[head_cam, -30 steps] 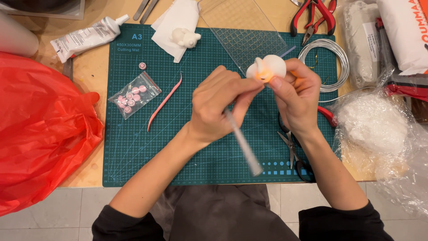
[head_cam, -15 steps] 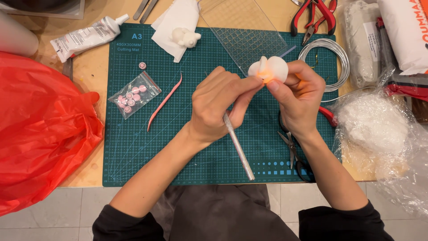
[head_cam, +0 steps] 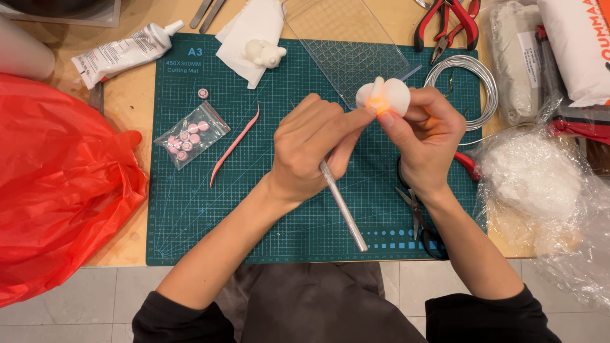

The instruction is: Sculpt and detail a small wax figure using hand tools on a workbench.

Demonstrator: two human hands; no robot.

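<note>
Your left hand (head_cam: 311,149) and right hand (head_cam: 424,136) are bare, with no rings or gloves. Your black sleeves (head_cam: 181,317) are pushed up to the elbows. Below them, you wear dark grey clothing (head_cam: 318,305).

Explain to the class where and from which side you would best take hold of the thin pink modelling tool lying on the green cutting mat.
Probably pinch the pink modelling tool at its middle, coming straight down from above. It lies flat on the cutting mat, long, thin and slightly curved, with bare mat on both long sides. The bag of pink beads sits just to its left, so fingers should close across the narrow width.
</note>
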